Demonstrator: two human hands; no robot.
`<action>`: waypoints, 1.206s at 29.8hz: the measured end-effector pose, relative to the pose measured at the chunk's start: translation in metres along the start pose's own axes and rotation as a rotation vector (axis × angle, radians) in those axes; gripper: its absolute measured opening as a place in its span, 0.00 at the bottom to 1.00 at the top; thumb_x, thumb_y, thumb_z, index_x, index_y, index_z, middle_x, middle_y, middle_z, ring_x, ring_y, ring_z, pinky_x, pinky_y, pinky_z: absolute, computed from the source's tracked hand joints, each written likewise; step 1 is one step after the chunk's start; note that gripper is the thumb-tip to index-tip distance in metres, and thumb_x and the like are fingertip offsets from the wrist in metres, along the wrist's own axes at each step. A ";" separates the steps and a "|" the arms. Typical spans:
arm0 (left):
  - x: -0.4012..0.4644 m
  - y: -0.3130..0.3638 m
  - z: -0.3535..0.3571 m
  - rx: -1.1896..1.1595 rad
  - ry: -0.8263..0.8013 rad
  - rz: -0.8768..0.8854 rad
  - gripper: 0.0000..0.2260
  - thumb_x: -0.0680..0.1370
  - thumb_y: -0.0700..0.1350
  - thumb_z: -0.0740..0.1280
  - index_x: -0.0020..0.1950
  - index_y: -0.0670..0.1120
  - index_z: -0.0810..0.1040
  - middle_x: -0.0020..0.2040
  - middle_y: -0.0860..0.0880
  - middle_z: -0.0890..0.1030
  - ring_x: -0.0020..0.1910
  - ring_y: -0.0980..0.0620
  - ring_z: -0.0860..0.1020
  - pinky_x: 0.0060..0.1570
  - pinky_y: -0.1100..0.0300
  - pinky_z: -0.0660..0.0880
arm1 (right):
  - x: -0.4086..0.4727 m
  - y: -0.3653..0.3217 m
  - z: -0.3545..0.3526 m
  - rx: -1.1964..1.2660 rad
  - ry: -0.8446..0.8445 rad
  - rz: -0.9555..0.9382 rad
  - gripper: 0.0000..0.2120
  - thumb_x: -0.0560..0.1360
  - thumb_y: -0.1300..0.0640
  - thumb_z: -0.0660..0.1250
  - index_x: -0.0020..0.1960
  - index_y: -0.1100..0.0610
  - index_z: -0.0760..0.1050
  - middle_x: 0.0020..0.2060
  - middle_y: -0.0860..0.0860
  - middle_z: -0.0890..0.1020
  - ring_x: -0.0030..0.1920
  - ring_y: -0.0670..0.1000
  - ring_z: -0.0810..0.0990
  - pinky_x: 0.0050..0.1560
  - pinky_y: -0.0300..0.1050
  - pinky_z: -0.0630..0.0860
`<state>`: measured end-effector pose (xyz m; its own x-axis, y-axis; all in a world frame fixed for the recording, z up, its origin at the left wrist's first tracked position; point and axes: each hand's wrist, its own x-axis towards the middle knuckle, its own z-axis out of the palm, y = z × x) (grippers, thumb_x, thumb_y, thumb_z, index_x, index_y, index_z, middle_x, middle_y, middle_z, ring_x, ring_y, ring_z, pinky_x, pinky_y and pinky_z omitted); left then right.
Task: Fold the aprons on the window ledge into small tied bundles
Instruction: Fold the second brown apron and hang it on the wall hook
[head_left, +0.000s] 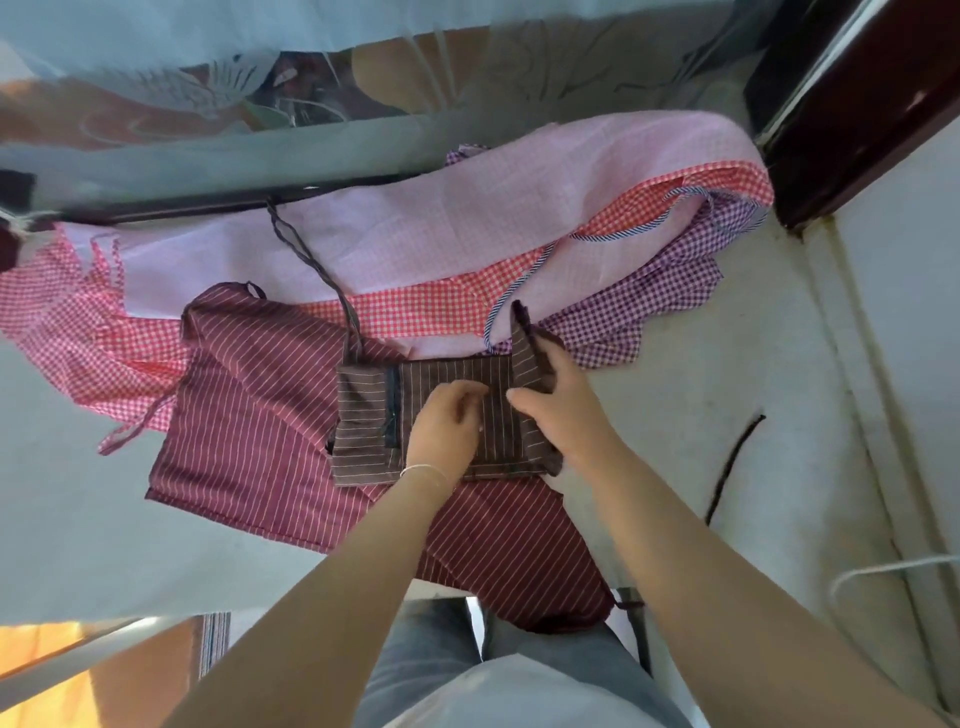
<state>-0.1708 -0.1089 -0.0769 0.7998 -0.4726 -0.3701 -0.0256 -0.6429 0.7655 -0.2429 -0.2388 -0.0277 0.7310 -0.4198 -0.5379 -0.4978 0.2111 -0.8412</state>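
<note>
A dark brown striped apron, folded into a small rectangle, lies on top of a maroon striped apron spread on the window ledge. My left hand rests on the middle of the folded piece with curled fingers pressing it down. My right hand grips the right flap of the brown apron, and that flap stands up from the fold. A dark strap of the brown apron runs back toward the window.
Behind lie a pale pink checked apron, a red checked apron and a purple checked apron. A loose dark cord lies on the ledge at right. The window glass bounds the far side.
</note>
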 end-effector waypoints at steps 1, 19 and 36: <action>-0.006 0.000 -0.008 -0.156 0.062 -0.097 0.09 0.82 0.45 0.58 0.55 0.52 0.77 0.54 0.51 0.81 0.47 0.53 0.81 0.50 0.54 0.80 | 0.003 0.007 0.020 -0.049 0.003 -0.024 0.30 0.73 0.63 0.68 0.71 0.48 0.64 0.56 0.47 0.79 0.53 0.47 0.81 0.51 0.44 0.80; 0.016 -0.056 -0.040 0.439 0.135 -0.440 0.13 0.84 0.47 0.52 0.62 0.46 0.71 0.66 0.44 0.66 0.65 0.41 0.65 0.64 0.42 0.64 | 0.035 0.077 0.060 -0.853 -0.019 -0.470 0.20 0.80 0.58 0.59 0.72 0.52 0.67 0.73 0.49 0.67 0.75 0.50 0.59 0.74 0.50 0.57; 0.018 -0.084 -0.036 0.564 0.352 -0.053 0.15 0.78 0.44 0.65 0.64 0.48 0.71 0.64 0.45 0.72 0.62 0.43 0.71 0.60 0.44 0.72 | 0.047 0.104 0.049 -1.558 -0.381 -0.315 0.48 0.70 0.25 0.53 0.77 0.46 0.33 0.75 0.53 0.31 0.74 0.59 0.29 0.72 0.67 0.35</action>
<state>-0.1323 -0.0417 -0.1288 0.9542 -0.2683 -0.1322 -0.2144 -0.9217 0.3232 -0.2375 -0.1933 -0.1428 0.8377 0.0076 -0.5461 -0.1059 -0.9787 -0.1761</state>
